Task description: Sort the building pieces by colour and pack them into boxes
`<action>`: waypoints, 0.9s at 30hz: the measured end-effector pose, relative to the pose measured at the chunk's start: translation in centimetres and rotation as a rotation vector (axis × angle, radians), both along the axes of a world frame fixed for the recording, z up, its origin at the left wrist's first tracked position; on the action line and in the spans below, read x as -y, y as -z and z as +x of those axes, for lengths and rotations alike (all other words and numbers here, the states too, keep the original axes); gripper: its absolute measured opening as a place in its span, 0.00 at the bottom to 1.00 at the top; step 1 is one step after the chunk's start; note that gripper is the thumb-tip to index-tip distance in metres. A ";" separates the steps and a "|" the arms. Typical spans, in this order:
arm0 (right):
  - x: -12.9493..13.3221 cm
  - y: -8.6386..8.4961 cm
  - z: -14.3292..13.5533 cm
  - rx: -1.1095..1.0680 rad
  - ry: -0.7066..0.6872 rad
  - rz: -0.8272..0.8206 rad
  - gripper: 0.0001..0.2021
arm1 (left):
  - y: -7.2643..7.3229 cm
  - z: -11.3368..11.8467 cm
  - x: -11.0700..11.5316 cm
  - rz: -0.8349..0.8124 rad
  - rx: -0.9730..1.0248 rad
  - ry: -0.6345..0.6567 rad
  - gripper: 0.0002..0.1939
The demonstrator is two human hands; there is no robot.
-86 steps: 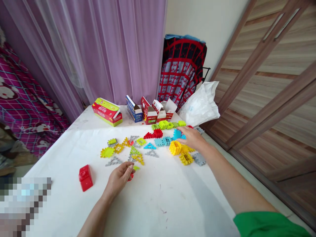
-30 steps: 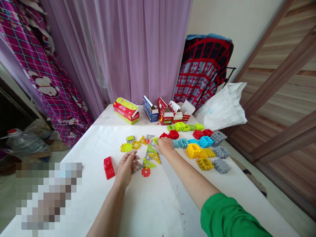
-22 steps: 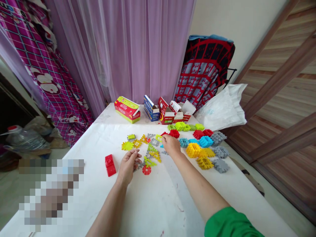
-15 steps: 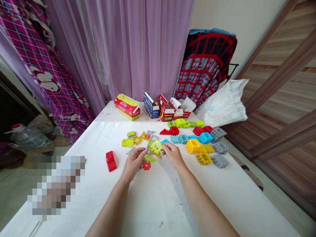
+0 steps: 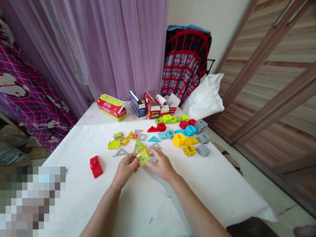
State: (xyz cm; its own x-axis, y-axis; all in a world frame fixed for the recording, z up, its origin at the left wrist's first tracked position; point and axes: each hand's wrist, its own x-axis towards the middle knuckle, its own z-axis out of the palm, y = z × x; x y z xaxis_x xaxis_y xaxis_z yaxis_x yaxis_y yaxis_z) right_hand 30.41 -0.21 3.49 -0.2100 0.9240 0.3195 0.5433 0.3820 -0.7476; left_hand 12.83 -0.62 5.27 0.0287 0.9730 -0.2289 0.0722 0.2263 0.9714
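While left grip (image 5: 127,168) pinches lime piece (image 5: 144,158) at left edge, right grip (image 5: 163,164) — parted — alongside.

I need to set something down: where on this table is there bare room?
Bare tablecloth lies right of the right forearm, nearer than the gray pieces; a smaller patch sits between the red block and left hand. Toward the boxes, colored pieces crowd it.

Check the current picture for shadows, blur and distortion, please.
Head view: a soft shadow lies on the white cloth-covered table beside the right forearm; head view: the brown wood-grain wardrobe leans, probably wide-angle distortion; head view: coarse pixelation masks the lower-left corner; head view: the lime-green square plastic piece looks slightly soft.
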 end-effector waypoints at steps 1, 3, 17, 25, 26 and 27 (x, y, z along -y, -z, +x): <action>0.3 -0.4 0.4 0.110 -0.056 0.074 0.27 | -0.1 0.1 0.1 -0.006 -0.006 0.017 0.25; 0.8 -1.2 1.1 0.293 -0.146 0.161 0.29 | -0.1 0.3 0.2 -0.013 -0.028 0.056 0.25; 0.7 -3.1 3.3 0.487 -0.175 0.084 0.24 | 0.1 1.5 0.9 0.025 -0.038 0.119 0.26; -10.8 -9.8 13.2 0.638 0.230 0.088 0.27 | 1.0 -0.2 0.0 0.207 -0.094 -0.155 0.28; -12.7 -10.3 14.3 0.685 0.275 0.063 0.27 | 1.1 -0.5 0.0 0.221 -0.102 -0.185 0.28; -14.5 -10.7 15.1 0.738 0.297 0.035 0.27 | 1.2 -0.7 -0.1 0.231 -0.112 -0.214 0.27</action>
State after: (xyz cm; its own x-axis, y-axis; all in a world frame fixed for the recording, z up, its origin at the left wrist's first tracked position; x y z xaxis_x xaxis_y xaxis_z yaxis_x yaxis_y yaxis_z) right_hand 45.52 14.25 14.20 -0.1250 0.9665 0.2241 0.9764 0.1599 -0.1451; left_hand 12.16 -0.51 4.08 -0.1944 0.9809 0.0087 0.1560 0.0221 0.9875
